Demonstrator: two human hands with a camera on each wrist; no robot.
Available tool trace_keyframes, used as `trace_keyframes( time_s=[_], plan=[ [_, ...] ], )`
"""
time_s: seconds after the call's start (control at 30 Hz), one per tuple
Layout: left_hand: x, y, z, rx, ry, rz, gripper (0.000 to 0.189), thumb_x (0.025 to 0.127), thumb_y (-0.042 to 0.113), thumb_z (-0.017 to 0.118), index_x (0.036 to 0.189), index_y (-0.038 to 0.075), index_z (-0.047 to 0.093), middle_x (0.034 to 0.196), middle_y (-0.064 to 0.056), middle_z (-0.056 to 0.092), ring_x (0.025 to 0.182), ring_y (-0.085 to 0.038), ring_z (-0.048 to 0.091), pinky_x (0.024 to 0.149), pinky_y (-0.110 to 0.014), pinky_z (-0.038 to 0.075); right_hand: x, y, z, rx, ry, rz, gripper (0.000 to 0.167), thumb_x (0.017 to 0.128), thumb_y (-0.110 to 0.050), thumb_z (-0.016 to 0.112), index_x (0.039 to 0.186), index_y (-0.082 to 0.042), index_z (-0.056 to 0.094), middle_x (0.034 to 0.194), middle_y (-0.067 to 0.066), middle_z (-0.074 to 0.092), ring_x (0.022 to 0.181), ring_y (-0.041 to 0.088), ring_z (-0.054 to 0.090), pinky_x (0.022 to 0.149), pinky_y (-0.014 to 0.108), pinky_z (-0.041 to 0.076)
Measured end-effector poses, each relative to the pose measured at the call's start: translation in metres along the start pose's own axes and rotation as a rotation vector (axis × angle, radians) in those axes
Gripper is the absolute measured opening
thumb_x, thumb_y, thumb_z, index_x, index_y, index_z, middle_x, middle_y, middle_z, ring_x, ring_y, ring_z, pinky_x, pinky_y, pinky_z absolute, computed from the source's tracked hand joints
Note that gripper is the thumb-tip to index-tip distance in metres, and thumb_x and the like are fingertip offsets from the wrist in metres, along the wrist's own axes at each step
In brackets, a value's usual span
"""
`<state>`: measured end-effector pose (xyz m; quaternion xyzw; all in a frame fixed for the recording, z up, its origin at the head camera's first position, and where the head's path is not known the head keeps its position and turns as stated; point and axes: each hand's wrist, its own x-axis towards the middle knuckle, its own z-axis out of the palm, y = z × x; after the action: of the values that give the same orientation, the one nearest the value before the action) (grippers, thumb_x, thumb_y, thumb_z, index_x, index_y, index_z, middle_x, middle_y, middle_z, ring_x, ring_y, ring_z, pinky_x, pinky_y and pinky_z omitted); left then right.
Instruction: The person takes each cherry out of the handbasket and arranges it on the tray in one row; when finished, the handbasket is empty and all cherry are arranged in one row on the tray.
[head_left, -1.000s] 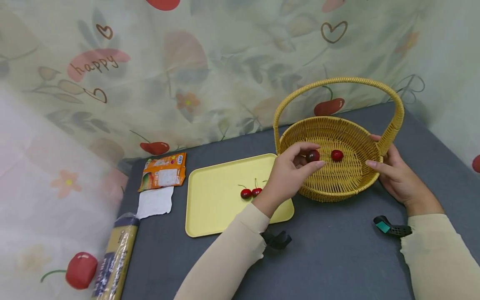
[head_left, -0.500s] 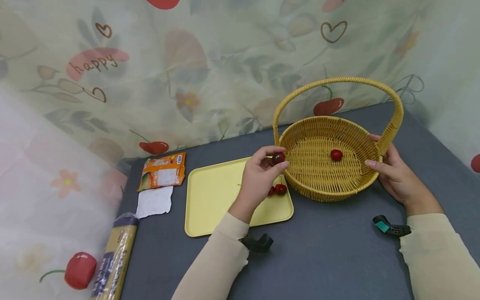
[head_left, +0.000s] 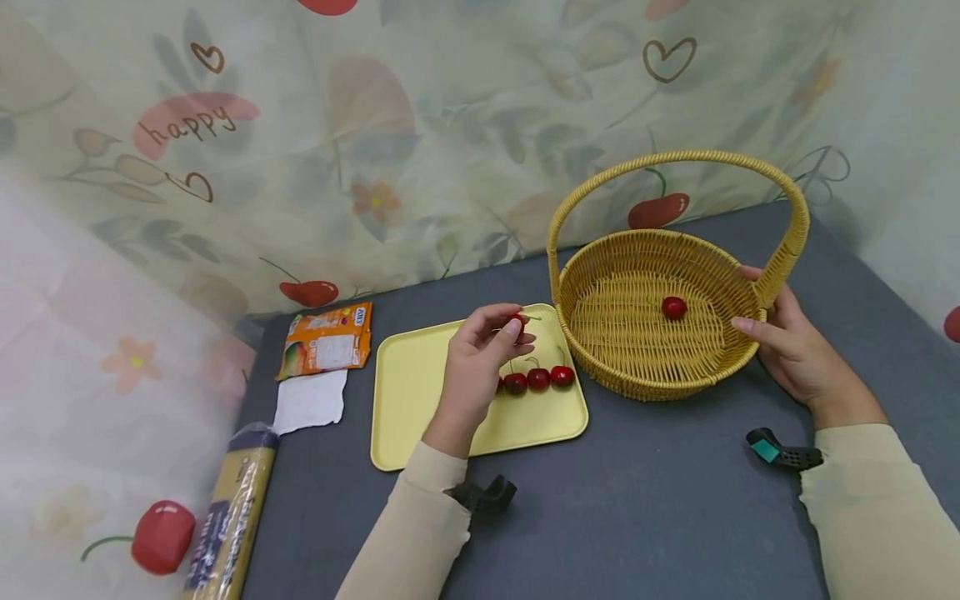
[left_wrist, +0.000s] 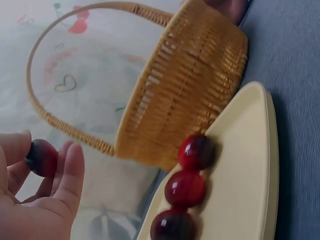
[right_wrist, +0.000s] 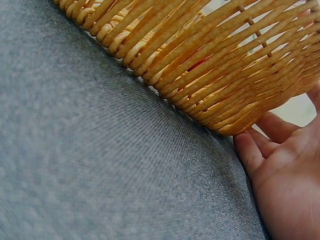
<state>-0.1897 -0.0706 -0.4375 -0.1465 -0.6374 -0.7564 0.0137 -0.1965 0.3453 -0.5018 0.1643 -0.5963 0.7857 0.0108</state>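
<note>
My left hand point(head_left: 472, 358) pinches a dark red cherry point(left_wrist: 42, 158) between thumb and fingers, raised over the yellow tray point(head_left: 408, 392). A short stem sticks out from it in the head view. On the tray below, several cherries point(head_left: 538, 380) lie in a row, one partly hidden by the hand. My right hand point(head_left: 806, 358) holds the right side of the wicker basket point(left_wrist: 185, 90), thumb over the rim and fingers behind the wall. One red cherry point(head_left: 673, 308) lies on the basket's floor. The right wrist view shows fingertips against the basket's lower edge.
An orange snack packet point(head_left: 326, 337) and a white tissue point(head_left: 310, 402) lie left of the tray. A long plastic-wrapped package point(head_left: 232, 517) lies at the table's left edge. The basket's tall handle point(head_left: 675, 158) arches over it. A patterned curtain point(head_left: 450, 150) hangs behind the grey table.
My left hand has moved left with the cherry, from over the basket to above the tray. The row of cherries now shows more fully. My right hand has stayed on the basket.
</note>
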Motion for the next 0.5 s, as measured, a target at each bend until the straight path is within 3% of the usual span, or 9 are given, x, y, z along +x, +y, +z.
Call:
trace_keyframes(
  time_s=[0.13, 0.3, 0.5],
  plan=[
    [-0.004, 0.0, -0.014, 0.056, 0.035, -0.001, 0.029, 0.109, 0.004, 0.067, 0.135, -0.009, 0.065, 0.121, -0.02, 0.066, 0.1, -0.027, 0.072, 0.087, -0.039, 0.062, 0.0, 0.0, 0.0, 0.003, 0.006, 0.001, 0.068, 0.109, 0.013, 0.047, 0.167, -0.015, 0.027, 0.164, 0.01, 0.029, 0.145, 0.021, 0.039, 0.102, 0.024, 0.043],
    [-0.015, -0.004, -0.03, 0.034, 0.071, -0.049, 0.027, 0.103, -0.004, 0.073, 0.129, -0.007, 0.067, 0.125, -0.025, 0.064, 0.106, -0.031, 0.072, 0.094, -0.042, 0.061, 0.0, 0.001, 0.0, 0.011, 0.002, 0.004, 0.068, 0.109, 0.013, 0.046, 0.167, -0.015, 0.028, 0.164, 0.009, 0.028, 0.145, 0.019, 0.039, 0.102, 0.024, 0.043],
    [-0.029, -0.008, -0.046, 0.061, 0.093, -0.095, 0.031, 0.102, -0.003, 0.075, 0.131, -0.007, 0.065, 0.12, -0.019, 0.063, 0.104, -0.033, 0.068, 0.093, -0.043, 0.061, 0.0, 0.001, 0.0, 0.022, -0.006, -0.004, 0.067, 0.109, 0.014, 0.045, 0.167, -0.015, 0.028, 0.165, 0.01, 0.027, 0.145, 0.019, 0.039, 0.103, 0.025, 0.044]
  ],
)
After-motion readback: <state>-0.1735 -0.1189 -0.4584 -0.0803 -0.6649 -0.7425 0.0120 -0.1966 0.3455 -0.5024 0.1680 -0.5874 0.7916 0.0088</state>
